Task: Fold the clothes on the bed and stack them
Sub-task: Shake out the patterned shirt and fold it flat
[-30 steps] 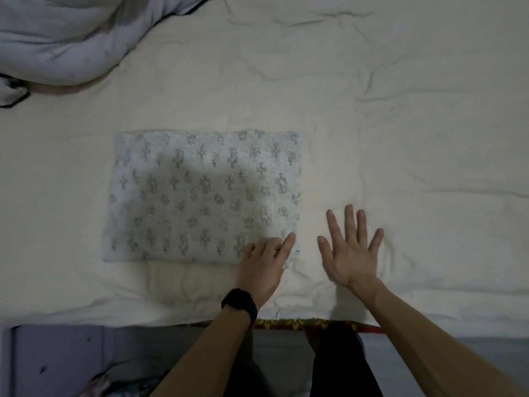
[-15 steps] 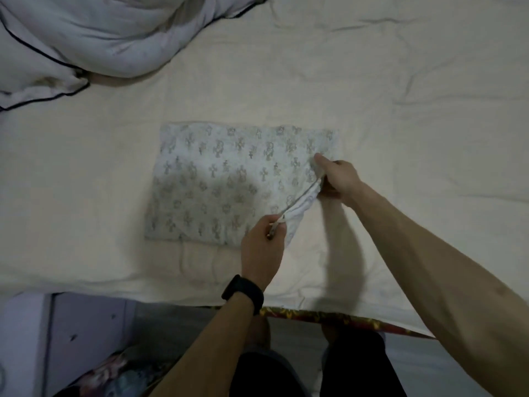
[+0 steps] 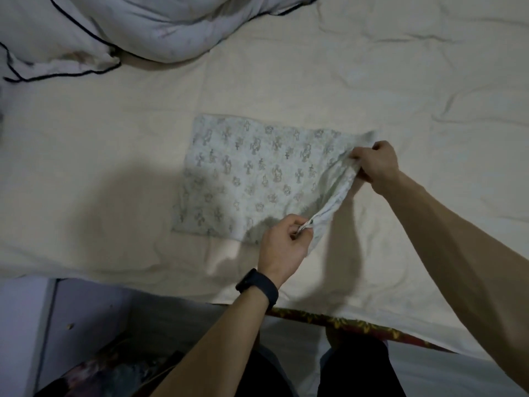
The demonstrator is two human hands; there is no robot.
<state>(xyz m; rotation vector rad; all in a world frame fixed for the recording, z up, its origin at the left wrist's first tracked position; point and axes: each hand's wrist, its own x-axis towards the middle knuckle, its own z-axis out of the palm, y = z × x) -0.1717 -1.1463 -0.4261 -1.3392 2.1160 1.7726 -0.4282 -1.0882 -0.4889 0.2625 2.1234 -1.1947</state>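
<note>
Left grip [image 3: 282, 242], right grip [image 3: 375, 164] on crosswise cloth [image 3: 249, 179]

Pale patterned folded cloth [image 3: 252, 179] lies flat on the bed, its right edge lifted.

A: Where does the camera sit?
B: On the person's head, at the near edge of the bed [image 3: 372, 81], facing forward and steeply down.
A: How near?
B: Close; the cloth [image 3: 252, 179] lies mid-frame, their own legs [image 3: 357, 368] at the bottom.
</note>
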